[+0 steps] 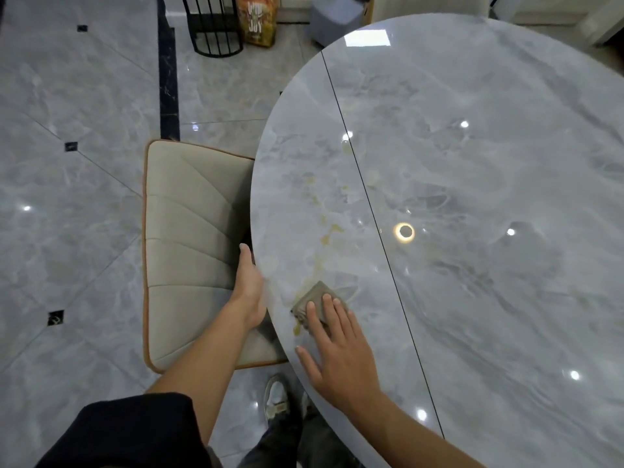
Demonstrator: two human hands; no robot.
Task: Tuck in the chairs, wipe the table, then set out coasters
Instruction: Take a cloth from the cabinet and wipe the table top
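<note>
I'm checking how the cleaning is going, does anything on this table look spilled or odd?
Yes. Yellowish spill spots trail across the table near the edge by the chair, from the seam down to the cloth pressed under the right hand. They stand out against the grey marble and are not yet wiped.

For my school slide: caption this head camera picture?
Right hand presses cloth on the table, over yellow spill; left hand beside its edge.

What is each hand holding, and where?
Right hand presses straight fingers on the cloth, near side, no grip. Left hand rests against the table edge, fingers hidden.
</note>
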